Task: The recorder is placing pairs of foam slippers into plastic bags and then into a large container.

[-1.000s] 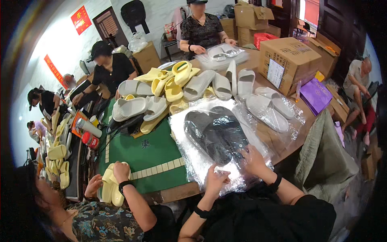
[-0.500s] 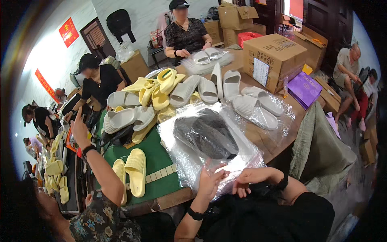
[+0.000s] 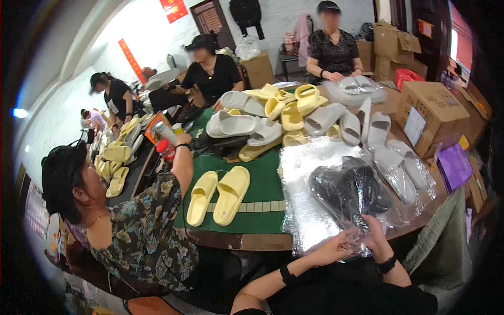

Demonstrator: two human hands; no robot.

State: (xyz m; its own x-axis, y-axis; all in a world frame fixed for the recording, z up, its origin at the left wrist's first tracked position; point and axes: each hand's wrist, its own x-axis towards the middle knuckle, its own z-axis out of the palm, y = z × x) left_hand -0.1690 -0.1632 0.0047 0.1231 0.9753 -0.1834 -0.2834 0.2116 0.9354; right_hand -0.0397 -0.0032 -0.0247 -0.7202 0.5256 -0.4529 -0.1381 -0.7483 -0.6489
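Observation:
A pair of black slippers in a clear plastic bag (image 3: 349, 184) lies on a stack of shiny flat plastic bags (image 3: 299, 210) in front of me. My left hand (image 3: 336, 248) pinches the near end of the slippers' bag, fingers bent. Close beside it, my right hand (image 3: 375, 240) grips the same crinkled plastic, its thumb raised along the bag. To the right lies a pair of grey slippers (image 3: 394, 167) in clear plastic. Left of the shiny bags, two yellow slippers (image 3: 231, 195) rest on the green table mat (image 3: 262, 178).
A heap of grey and yellow slippers (image 3: 294, 115) covers the table's middle. A cardboard box (image 3: 430, 113) and a purple bag (image 3: 454, 164) stand right. A co-worker in a floral top (image 3: 142, 226) sits close on my left, holding a bottle-like container (image 3: 167, 132); others work beyond.
The view has swung left, so things appear further right. My hands, apart before, have come together on the near end of the slippers' bag. The neighbour's raised hand has lowered onto the container.

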